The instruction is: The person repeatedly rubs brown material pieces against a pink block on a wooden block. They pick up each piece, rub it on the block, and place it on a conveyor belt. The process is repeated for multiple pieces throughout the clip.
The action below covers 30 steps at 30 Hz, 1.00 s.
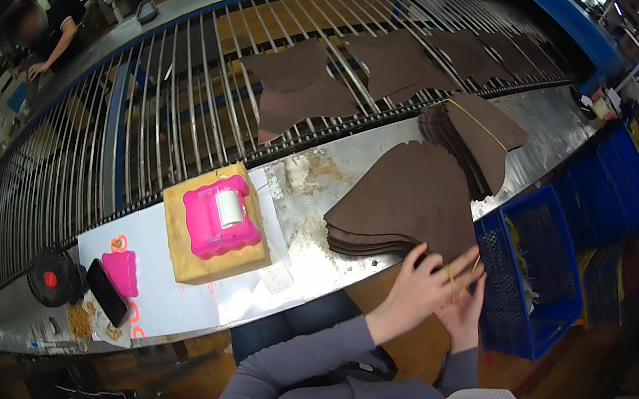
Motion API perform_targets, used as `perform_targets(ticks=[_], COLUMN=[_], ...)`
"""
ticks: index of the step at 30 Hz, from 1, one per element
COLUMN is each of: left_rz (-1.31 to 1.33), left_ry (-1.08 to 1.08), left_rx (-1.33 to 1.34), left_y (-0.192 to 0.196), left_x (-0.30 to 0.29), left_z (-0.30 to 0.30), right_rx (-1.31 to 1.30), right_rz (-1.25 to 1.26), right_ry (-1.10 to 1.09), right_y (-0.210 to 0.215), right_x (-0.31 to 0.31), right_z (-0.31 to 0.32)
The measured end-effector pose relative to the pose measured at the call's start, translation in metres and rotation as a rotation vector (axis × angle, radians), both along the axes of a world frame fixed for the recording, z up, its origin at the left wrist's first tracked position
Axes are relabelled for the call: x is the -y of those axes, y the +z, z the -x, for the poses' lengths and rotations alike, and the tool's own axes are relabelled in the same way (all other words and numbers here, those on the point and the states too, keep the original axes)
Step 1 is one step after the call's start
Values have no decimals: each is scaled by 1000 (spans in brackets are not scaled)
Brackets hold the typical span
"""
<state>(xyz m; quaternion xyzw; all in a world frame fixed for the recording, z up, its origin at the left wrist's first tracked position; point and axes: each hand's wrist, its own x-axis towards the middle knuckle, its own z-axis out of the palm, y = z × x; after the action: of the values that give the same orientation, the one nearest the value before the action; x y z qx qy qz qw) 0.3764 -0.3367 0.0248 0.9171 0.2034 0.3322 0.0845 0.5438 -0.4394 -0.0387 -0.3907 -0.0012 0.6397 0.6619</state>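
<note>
A factory floor spreads out behind a curved conveyor of grey metal rods point(180, 113), on which several flat dark brown cut leather pieces point(297, 86) lie spaced apart; in front of it runs a worn steel desk point(302, 194) whose front edge faces the seated person. On the desk sit a tan foam block point(183, 259) carrying a bright pink plastic tape dispenser point(215, 217), and farther left a black phone point(106, 290), a pink card point(123, 270) and a small black fan point(50, 278). A fanned stack of dark brown leather pieces point(408, 202) lies flat at the desk's front edge, its pointed end toward the conveyor and its broad, layered edge overhanging toward the person. Behind it, a second brown stack bound with a yellow rubber band point(476, 133) leans toward the right. The left hand point(418, 294) reaches across the body to the stack's near right corner, fingers curled with the tips touching the underside of the lowest layers. The right hand point(463, 312) sits just below and beside it, fingers partly spread, with a thin yellow rubber band point(451, 279) stretched between the two hands. The stack lies directly above and slightly left of both hands, the left hand being the closer. A blue plastic mesh crate point(543, 264) stands just right of the hands.
</note>
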Motion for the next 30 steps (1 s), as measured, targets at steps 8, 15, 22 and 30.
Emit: perform_targets(ticks=[8,15,22,30], left_rz=[184,1152,1179,690], left_ry=[220,157,133,360], left_rx=[413,810,717,400], left_y=[-36,-60,-83,-62], left_x=[38,-52,-69,-77], left_z=[47,74,6,1], right_rx=[472,538,680,2249], right_rz=[-5,157,266,273], right_ry=[-195,-299,-382,-402], right_y=[-11,3,6,0], right_x=[-8,-27,-48,-58], right_z=[14,12,-48,-159])
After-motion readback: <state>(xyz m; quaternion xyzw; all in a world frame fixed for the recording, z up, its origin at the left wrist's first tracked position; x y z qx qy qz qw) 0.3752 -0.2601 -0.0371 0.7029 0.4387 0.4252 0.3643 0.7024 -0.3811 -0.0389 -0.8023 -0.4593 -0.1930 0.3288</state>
